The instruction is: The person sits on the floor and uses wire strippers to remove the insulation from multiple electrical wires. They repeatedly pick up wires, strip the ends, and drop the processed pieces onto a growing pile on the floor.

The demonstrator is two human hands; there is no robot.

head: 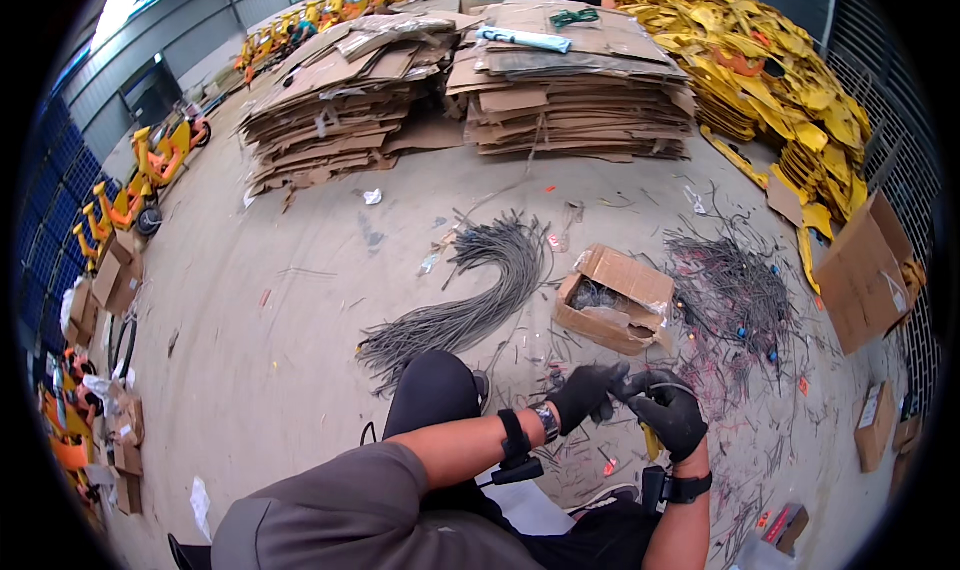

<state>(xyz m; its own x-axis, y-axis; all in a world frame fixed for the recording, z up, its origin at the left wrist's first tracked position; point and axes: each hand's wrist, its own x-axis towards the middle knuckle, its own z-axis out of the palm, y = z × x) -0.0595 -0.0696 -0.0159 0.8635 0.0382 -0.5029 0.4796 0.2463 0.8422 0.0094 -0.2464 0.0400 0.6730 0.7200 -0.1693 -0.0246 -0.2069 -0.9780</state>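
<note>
Both hands wear dark gloves and meet in front of my knees. My left hand [590, 396] has its fingertips against those of my right; whether it grips anything is hidden. In my right hand [670, 412] is a yellow-handled tool [649, 442], its handle sticking out below the palm, and a grey cable [675, 387] loops over the fingers. Ahead on the floor lies a long curved bundle of grey cables [480, 300]. Right of it stands an opened cardboard box [619, 300] with dark and clear material inside. A tangled heap of cut cables [731, 289] spreads farther right.
Stacks of flattened cardboard [577, 112] stand ahead, beside a large pile of yellow plastic panels [750, 67]. Short cable scraps litter the floor around my hands. An upright cardboard box [862, 277] is at the right, and yellow scooters [157, 157] line the left side.
</note>
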